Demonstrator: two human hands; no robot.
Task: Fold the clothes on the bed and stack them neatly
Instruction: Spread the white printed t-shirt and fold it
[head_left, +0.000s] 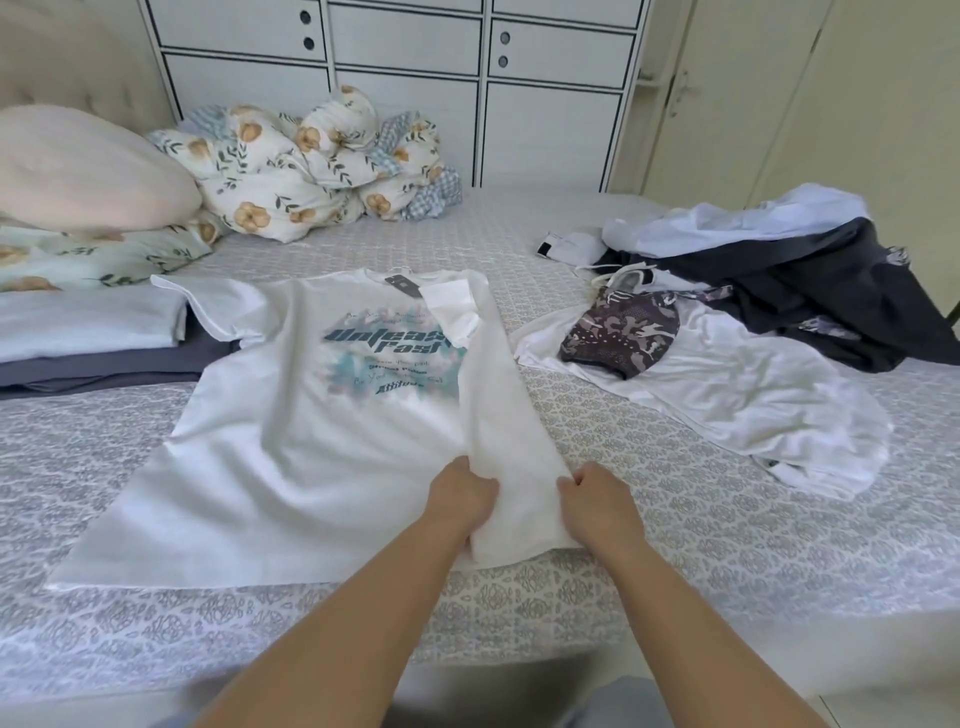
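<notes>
A white T-shirt (291, 447) with a teal print lies flat on the bed (727, 545), its right side folded inward over the front as a long strip. My left hand (460, 496) grips the inner edge of that folded strip near the hem. My right hand (597, 499) grips the strip's outer edge. At the left, folded pale blue and grey clothes form a stack (88, 338). To the right lies a pile of unfolded clothes (753, 312): white garments, a camouflage-patterned piece (621, 335) and a dark grey garment (810, 291).
A pink pillow (83, 171) and a bundled floral duvet (311, 166) lie at the head of the bed. A white cabinet (405, 78) stands behind the bed. The bed's near edge runs just in front of my body.
</notes>
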